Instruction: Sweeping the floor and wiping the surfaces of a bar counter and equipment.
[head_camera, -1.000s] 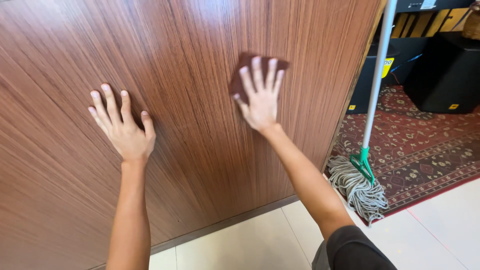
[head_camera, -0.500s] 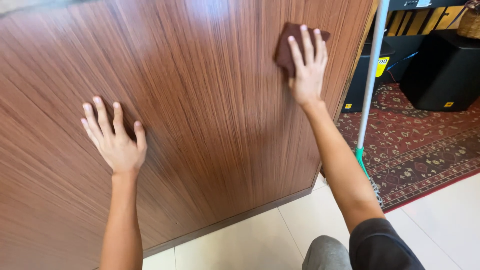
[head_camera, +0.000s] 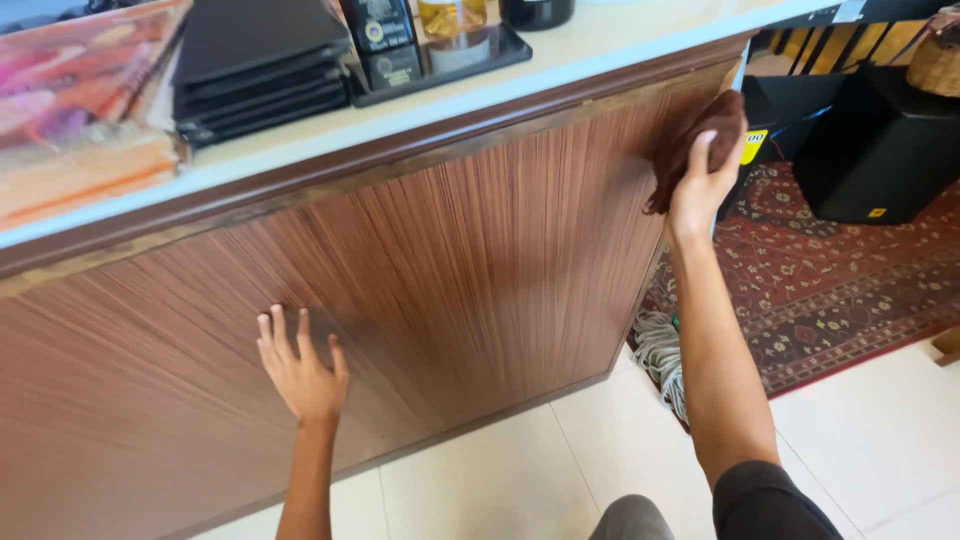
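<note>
The right hand (head_camera: 697, 185) is closed around a dark brown cloth (head_camera: 700, 140) and presses it on the top right corner of the wooden panel (head_camera: 480, 270), just under the edge of the bench (head_camera: 300, 150). The left hand (head_camera: 300, 370) is open and flat, fingers spread, holding nothing; it leans on the panel lower down, well apart from the cloth. This looks like the wiping step, with the cloth at the far corner. A next move would need the cloth kept flat on the wood and swept along the grain. A mop (head_camera: 660, 350) lies on the floor near the red rug (head_camera: 850, 280).
</note>
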